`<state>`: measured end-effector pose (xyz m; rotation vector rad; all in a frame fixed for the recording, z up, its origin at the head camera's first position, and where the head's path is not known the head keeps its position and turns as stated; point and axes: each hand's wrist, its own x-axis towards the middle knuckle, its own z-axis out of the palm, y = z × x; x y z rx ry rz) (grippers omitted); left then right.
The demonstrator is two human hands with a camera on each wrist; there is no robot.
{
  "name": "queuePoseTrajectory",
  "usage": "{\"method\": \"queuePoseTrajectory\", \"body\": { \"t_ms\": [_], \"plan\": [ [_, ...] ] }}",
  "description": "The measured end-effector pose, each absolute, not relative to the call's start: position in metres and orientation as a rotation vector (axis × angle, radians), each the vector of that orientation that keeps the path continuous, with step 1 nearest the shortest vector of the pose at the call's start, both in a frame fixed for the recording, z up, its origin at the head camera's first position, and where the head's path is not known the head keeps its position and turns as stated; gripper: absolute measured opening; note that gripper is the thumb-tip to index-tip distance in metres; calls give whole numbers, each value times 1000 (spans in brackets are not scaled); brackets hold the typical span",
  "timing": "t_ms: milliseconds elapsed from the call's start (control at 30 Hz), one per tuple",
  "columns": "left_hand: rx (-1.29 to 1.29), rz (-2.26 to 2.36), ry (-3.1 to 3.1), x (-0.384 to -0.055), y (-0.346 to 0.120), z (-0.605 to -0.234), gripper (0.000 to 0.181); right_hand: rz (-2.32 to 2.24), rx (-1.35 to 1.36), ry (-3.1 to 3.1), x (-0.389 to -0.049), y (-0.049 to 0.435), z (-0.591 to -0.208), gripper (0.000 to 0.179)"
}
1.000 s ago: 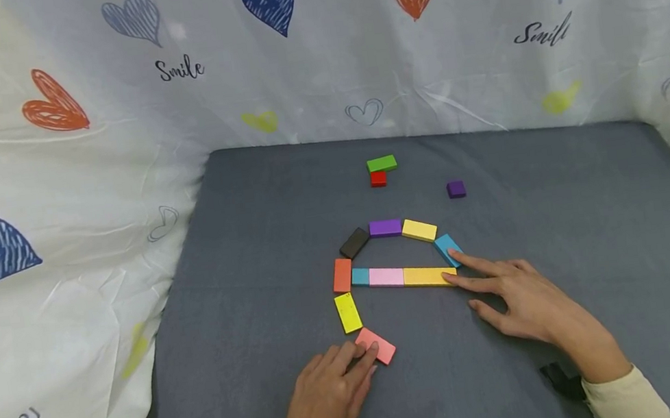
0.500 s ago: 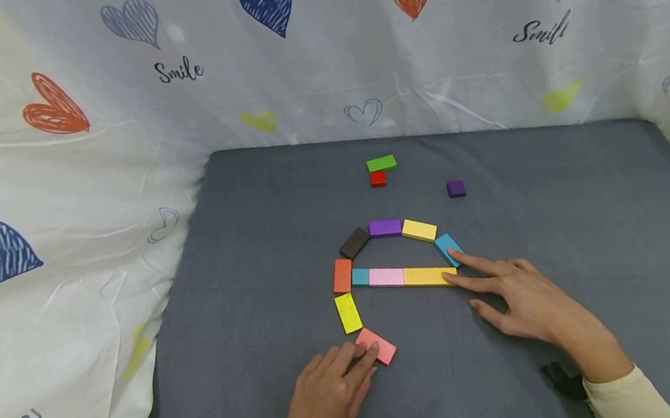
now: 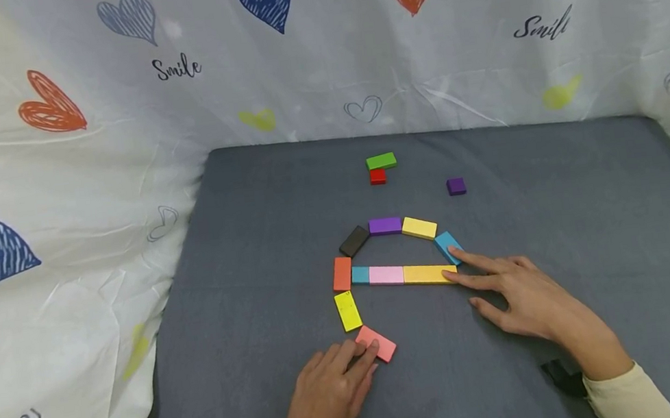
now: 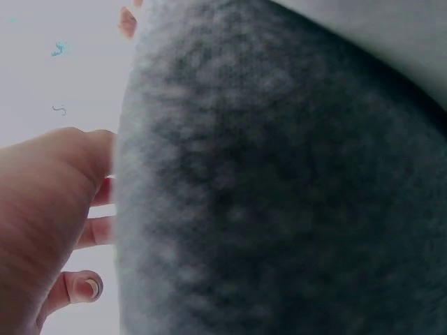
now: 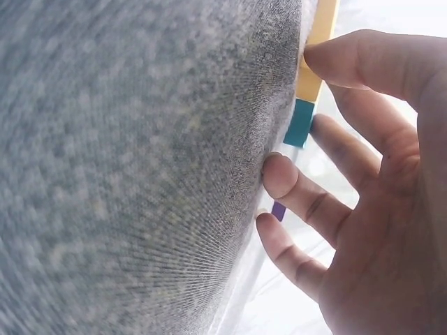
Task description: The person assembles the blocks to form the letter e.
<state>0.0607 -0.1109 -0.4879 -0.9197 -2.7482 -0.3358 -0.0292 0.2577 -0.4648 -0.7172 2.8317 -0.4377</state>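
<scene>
In the head view, my left hand rests its fingertips on a salmon-pink block at the lower end of a curved row. The thumb lies near that block's lower side. My right hand is spread. One fingertip touches a blue block, another the right end of a long orange-yellow block. Pink and small teal blocks continue that straight bar leftward. Around it curve a yellow block, an orange block, a black block, a purple block and a pale-yellow block.
Farther back lie a green block, a red block touching it, and a small dark-purple block. Grey cloth covers the surface. White printed sheets hang behind and at the sides. A black object sits by the right wrist.
</scene>
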Motion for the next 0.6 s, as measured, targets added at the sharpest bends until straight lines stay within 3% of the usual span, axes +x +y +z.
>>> {"method": "queuePoseTrajectory", "body": {
  "t_ms": [233,600],
  "plan": [
    [-904,-450,-2659,43,-124,-471,45,-436,-718,2841,-29,259,-464,66],
    [-956,-529,-2457,-47,-154,-375,39,-458,-751,2834,-29,260,-462,62]
  ]
}}
